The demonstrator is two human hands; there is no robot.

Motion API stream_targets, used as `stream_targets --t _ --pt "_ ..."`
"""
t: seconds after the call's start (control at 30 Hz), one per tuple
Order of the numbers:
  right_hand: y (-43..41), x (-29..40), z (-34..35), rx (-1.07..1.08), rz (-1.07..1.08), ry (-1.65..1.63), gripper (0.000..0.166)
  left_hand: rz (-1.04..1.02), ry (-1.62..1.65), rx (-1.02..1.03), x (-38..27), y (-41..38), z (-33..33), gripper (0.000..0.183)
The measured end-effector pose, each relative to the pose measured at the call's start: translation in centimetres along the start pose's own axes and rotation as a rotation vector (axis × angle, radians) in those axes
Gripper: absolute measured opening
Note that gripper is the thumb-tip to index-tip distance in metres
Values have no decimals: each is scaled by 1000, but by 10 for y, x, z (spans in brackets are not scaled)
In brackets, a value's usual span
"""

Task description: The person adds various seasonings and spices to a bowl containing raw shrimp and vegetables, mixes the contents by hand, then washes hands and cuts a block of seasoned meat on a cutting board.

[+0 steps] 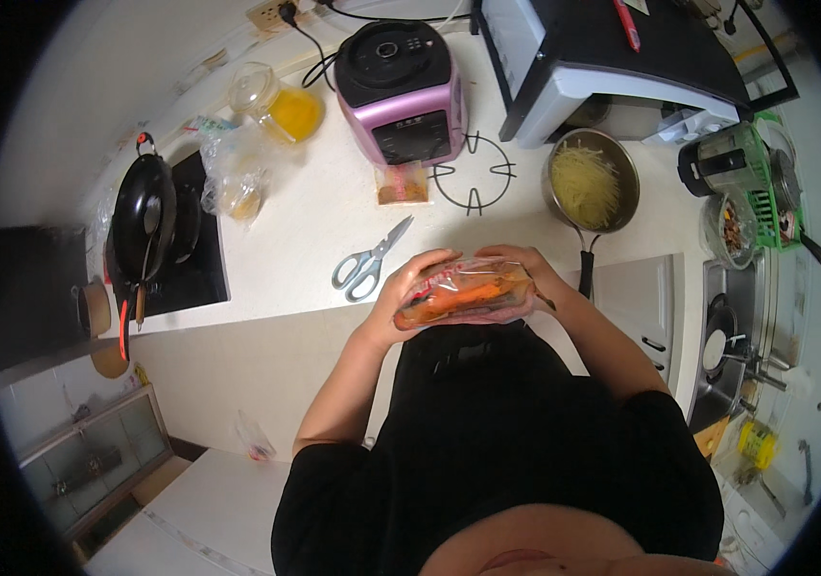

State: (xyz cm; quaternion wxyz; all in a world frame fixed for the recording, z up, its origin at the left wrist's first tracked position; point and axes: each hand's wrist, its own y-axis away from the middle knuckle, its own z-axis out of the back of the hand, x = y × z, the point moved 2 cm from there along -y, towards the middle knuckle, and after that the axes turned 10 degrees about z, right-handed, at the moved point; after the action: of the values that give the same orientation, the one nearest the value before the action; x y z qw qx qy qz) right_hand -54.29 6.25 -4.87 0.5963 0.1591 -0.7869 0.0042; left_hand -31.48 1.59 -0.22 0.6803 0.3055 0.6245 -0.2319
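Between my two hands is a clear plastic food package [471, 291] with red print and orange-brown contents. My left hand [408, 282] grips its left end, and my right hand [525, 265] grips the right end. It is held in front of my body at the counter's front edge. Just left of my left hand, grey-handled kitchen scissors [371, 263] lie on the counter with their blades closed. A small seasoning packet [402, 184] lies farther back, against a purple countertop appliance [403, 97]. The fingers behind the package are partly hidden.
A saucepan [630, 187] of pale shredded food stands right of a wire trivet [473, 173]. A black wok [142, 216] sits on the hob at left. A glass jug [295, 114] and a plastic bag [230, 169] stand nearby. The sink [698, 389] is far right.
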Motion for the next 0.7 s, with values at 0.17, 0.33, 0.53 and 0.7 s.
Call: stream_targets --t 0.17,0.33,0.53,0.7 --pt "1 -9 -11 9 120 223 22 1 -104 -63 7 18 6 71" --pt "2 8 -21 125 212 624 20 56 -297 -153 25 32 10 70" --pt "-6 13 -17 174 176 572 29 -34 -362 -290 34 34 -1 54" --pt "0 30 9 1 268 689 46 -102 -275 -407 25 36 -7 48"
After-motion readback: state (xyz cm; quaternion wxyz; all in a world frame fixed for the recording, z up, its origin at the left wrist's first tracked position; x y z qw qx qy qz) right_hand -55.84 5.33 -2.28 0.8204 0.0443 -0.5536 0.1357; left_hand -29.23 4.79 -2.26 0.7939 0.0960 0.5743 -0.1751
